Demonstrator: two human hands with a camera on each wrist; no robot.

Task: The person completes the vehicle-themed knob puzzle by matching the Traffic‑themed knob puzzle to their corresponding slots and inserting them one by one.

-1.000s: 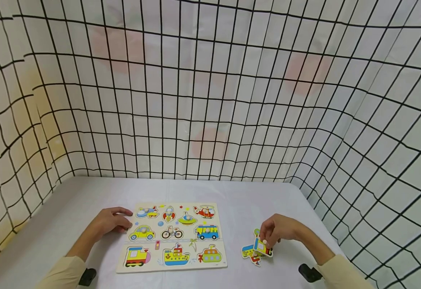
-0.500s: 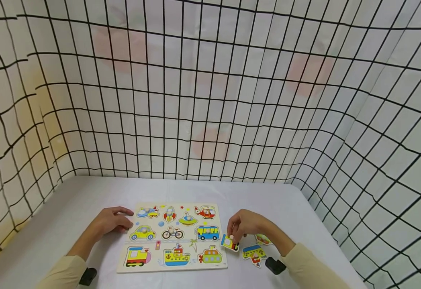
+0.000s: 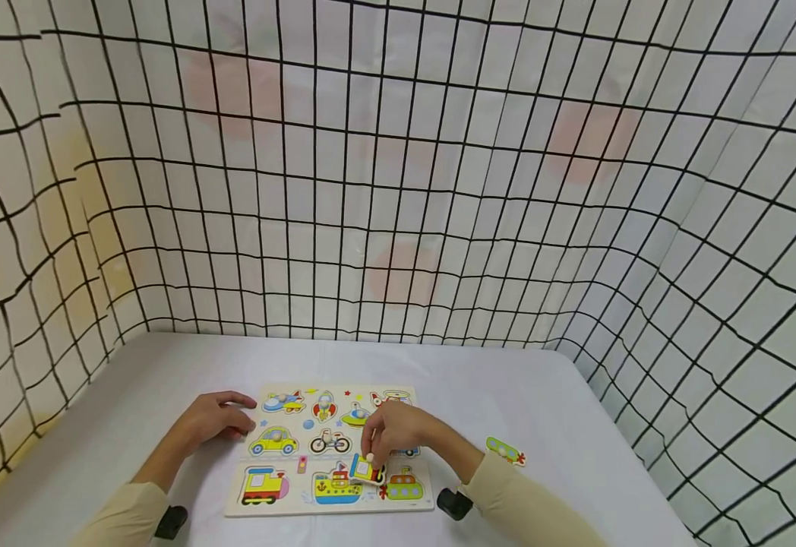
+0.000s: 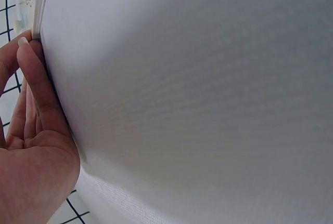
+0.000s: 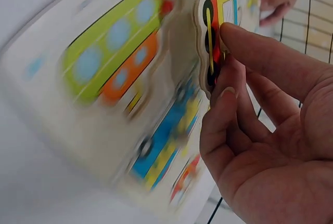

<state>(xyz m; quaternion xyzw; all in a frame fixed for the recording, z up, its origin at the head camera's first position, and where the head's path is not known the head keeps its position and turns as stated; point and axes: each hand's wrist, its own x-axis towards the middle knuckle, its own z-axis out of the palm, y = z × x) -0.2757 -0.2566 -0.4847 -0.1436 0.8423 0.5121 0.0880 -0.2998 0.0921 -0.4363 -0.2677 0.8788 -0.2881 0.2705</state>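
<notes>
The wooden vehicle puzzle board [image 3: 289,507] lies flat on the table. My right hand [image 3: 398,429] pinches a train puzzle piece [image 3: 364,471] by its small knob, above the board between the ship and submarine pictures. In the right wrist view, the train piece [image 5: 217,31] is tilted, apart from the board's surface. The board's printed train [image 3: 263,486] is farther left. My left hand [image 3: 213,418] rests on the table, its fingertips touching the board's left edge. In the left wrist view, the left hand [image 4: 44,125] has thumb and index finger at that edge.
A green submarine piece [image 3: 505,450] lies on the white table [image 3: 576,494] to the right of my right forearm. Knobbed pieces, such as the yellow car [image 3: 273,441], sit in the board. A black grid net [image 3: 343,304] stands round the table.
My right hand has lifted the train piece from the loose pieces at right and carried it left over the board. The right forearm now hides the loose ship piece. My left hand stays put.
</notes>
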